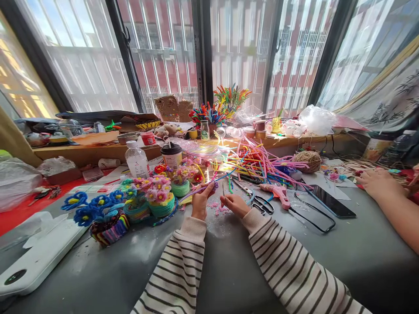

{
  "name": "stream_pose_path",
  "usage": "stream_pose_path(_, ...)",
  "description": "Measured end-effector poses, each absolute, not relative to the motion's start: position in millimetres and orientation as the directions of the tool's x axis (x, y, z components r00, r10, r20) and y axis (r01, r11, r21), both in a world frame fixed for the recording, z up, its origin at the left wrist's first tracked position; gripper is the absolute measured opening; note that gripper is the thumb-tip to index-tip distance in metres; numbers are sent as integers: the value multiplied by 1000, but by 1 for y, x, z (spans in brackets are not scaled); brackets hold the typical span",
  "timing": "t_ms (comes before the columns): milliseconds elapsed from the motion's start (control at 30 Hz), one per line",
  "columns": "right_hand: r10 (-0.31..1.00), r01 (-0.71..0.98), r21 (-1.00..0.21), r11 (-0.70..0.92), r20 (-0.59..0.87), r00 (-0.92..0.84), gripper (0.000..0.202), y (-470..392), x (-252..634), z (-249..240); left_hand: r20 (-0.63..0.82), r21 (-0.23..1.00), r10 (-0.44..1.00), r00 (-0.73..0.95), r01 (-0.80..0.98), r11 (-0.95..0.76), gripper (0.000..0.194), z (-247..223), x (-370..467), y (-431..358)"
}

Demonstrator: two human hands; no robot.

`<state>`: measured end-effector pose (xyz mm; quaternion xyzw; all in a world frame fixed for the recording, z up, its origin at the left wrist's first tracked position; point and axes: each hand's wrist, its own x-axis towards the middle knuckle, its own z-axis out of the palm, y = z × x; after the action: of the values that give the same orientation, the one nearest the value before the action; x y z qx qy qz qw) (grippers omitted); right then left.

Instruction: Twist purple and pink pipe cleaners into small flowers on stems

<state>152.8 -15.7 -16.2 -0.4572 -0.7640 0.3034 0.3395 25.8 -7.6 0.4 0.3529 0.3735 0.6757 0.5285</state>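
Note:
My left hand (200,201), fingers closed, grips a purple pipe cleaner (194,191) that sticks out to the left. Close by on the right, my right hand (235,205) pinches a thin, dark, wire-like strip (223,188) pointing up; its kind is too small to make out. Pink fluff clippings (218,208) lie on the grey table between the hands. Black-handled scissors (262,204) and a pink glue gun (277,195) rest just right of my right hand. Pink pipe-cleaner flowers (157,189) in a teal-and-yellow pot (162,206) stand left of my left hand.
Blue flowers (85,211) in a striped pot, a bottle (136,160) and a lidded cup (171,155) stand left. Loose pipe cleaners (258,159) pile up behind. A phone (330,201) and twine ball (307,161) lie right, near another person's hand (375,183).

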Motion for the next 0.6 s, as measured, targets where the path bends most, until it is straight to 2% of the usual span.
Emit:
stream_pose_path(200,880,581,-677,451,225,-419,58,-17,149,-21,81,883,967,-243,-432,-182,26,3,27,-9)
stream_pose_path(600,878,621,-625,473,278,-389,50,-15,147,-23,103,893,964,-246,-405,-199,25,-1,25,-5)
